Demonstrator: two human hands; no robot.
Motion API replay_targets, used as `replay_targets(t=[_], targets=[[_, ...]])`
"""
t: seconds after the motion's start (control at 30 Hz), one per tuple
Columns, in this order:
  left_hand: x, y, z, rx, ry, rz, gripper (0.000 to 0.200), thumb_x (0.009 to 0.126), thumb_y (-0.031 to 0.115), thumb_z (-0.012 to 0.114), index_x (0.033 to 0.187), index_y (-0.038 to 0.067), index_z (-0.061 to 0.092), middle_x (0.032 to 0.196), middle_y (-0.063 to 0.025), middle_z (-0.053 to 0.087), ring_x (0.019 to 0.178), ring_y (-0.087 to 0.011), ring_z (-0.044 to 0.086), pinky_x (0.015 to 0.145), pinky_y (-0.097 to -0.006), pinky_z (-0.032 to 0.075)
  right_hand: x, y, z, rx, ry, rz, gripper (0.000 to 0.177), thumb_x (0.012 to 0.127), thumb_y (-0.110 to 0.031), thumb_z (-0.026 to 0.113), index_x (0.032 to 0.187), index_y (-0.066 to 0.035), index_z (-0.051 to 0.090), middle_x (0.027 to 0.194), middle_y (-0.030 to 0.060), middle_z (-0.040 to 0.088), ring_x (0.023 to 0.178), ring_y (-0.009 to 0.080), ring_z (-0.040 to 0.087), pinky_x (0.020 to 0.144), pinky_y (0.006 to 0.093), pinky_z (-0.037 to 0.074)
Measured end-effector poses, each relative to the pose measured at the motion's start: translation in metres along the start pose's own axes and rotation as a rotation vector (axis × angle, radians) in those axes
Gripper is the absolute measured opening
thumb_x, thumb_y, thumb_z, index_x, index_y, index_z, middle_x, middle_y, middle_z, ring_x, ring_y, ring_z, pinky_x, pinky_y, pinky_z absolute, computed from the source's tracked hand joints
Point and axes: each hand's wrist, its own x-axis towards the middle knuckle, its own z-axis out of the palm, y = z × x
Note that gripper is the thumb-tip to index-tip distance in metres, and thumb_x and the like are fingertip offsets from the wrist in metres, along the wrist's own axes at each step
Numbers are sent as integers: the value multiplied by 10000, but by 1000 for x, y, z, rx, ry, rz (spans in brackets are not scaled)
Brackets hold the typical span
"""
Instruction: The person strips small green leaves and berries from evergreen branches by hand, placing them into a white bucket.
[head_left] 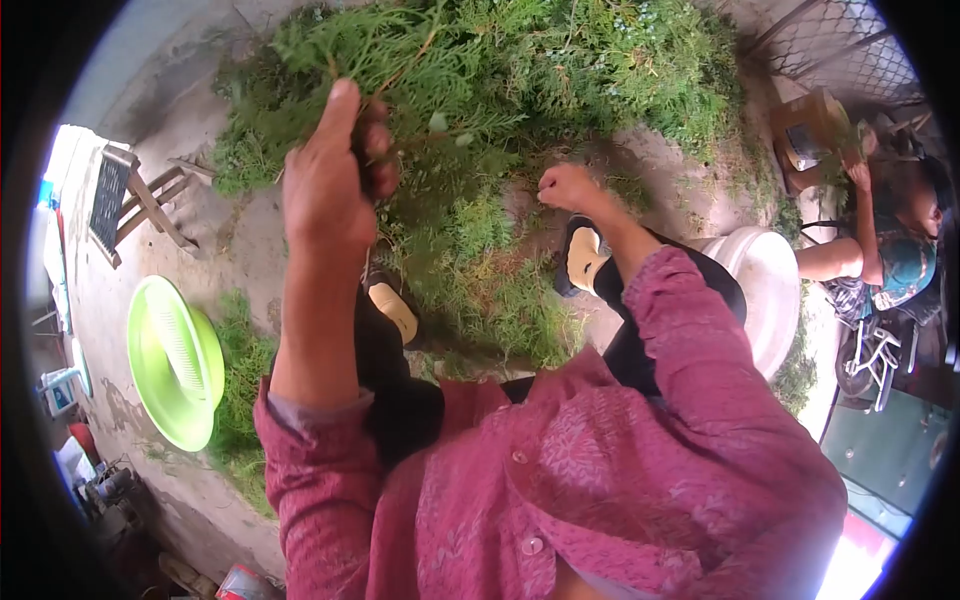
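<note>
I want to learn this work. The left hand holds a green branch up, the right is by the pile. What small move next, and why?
Probably bring the right hand up to the branch: the left hand grips it raised alone, while the right is a closed fist low by the pile.

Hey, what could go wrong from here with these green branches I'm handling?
The left hand grips a thick bunch of branches raised off the pile; loose sprigs might slip out of the fingers. Both shoes stand at the pile's edge, so you could tread on cuttings or slip.
</note>
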Motion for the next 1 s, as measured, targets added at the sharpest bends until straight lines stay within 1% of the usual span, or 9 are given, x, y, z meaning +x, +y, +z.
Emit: replay_targets(t=[0.13, 0.2, 0.23, 0.37, 0.43, 0.63, 0.73, 0.93, 1.0], targets=[[1, -2, -14, -49, 92, -27, 304, 869, 323, 515, 792, 30, 530, 534, 8, 408, 442, -97, 354, 399, -232, 284, 19, 43, 62, 122, 11, 151, 207, 613, -199, 642, 761, -54, 637, 715, 77, 644, 654, 184, 616, 605, 308, 477], [2, -3, -23, -64, 143, -55, 298, 874, 326, 506, 800, 38, 522, 525, 13, 398, 439, -94, 351, 398, -227, 282, 27, 62, 84, -2, -50, 296, 192, 618, -169, 635, 769, -50, 636, 691, 87, 635, 633, 208, 611, 604, 325, 475], [2, -2, -25, -80, 182, -55, 299, 881, 334, 487, 810, 45, 516, 518, 12, 393, 435, -93, 347, 395, -225, 280, 30, 64, 92, -133, -62, 275, 182, 634, -155, 620, 784, -52, 628, 731, 103, 629, 693, 260, 605, 648, 354, 469], [0, -7, -32, -70, 235, -71, 312, 907, 355, 419, 816, 66, 493, 503, 8, 370, 422, -94, 323, 388, -225, 267, 42, 78, 124, -70, 67, 279, 190, 654, -174, 612, 807, -61, 621, 806, 114, 621, 791, 299, 585, 707, 369, 459], [1, -8, -27, -14, 286, -60, 320, 910, 364, 404, 811, 71, 485, 499, 7, 361, 418, -97, 314, 387, -228, 263, 52, 82, 137, -2, 88, 409, 218, 676, -203, 604, 849, -71, 614, 911, 128, 606, 883, 316, 561, 760, 386, 448], [8, -12, -19, -1, 457, -80, 322, 916, 370, 384, 801, 81, 464, 497, 1, 354, 406, -115, 302, 392, -239, 266, 61, 67, 130, 55, 45, 689, 271, 705, -229, 577, 930, -79, 595, 985, 150, 584, 921, 330, 552, 764, 408, 455], [6, -15, -15, 174, 450, -53, 317, 916, 368, 385, 805, 82, 463, 503, 3, 355, 409, -115, 304, 396, -240, 270, 66, 73, 132, 50, 9, 673, 265, 710, -238, 574, 924, -85, 602, 976, 147, 590, 925, 326, 553, 760, 405, 459], [8, -16, -11, 37, 381, -122, 309, 915, 365, 391, 810, 83, 465, 514, 6, 357, 419, -109, 308, 403, -236, 275, 58, 100, 152, 62, 61, 704, 240, 713, -245, 577, 892, -91, 621, 950, 146, 599, 921, 325, 556, 758, 399, 464], [8, -18, -6, -2, 487, -97, 297, 913, 357, 402, 813, 85, 466, 523, 5, 360, 429, -103, 311, 406, -231, 276, 59, 106, 157, 50, 39, 710, 241, 708, -247, 585, 890, -93, 625, 956, 139, 602, 915, 313, 563, 756, 395, 466]])
